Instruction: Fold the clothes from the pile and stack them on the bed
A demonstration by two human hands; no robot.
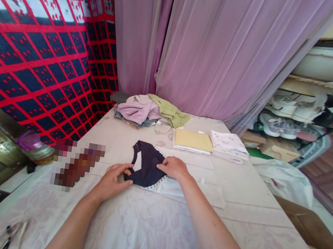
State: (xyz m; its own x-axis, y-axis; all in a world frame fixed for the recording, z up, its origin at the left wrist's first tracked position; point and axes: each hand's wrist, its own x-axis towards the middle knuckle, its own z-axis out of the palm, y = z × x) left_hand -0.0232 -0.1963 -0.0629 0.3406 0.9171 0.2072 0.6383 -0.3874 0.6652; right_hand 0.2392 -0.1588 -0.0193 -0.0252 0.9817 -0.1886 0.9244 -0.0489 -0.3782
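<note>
A small garment with a dark, nearly black upper part (pixel 149 166) and a white lower part (pixel 197 188) lies flat on the cloth-covered surface in front of me. A dotted white trim runs along the border of the dark part, and a white patch shows in its neck opening. My left hand (pixel 113 181) grips the garment's left edge, with fingers and thumb curled at the dark cloth. At the right side of the dark part, my right hand (pixel 175 168) pinches the fabric between thumb and forefinger.
Behind the garment lie a folded yellow cloth (pixel 194 140) and folded white clothes (pixel 229 145). A loose heap of clothes (pixel 140 110) is at the back left. Purple curtains (pixel 209 51) hang beyond. Shelved shoes (pixel 280 126) stand right; a purple-lidded jar (pixel 35 146) stands left.
</note>
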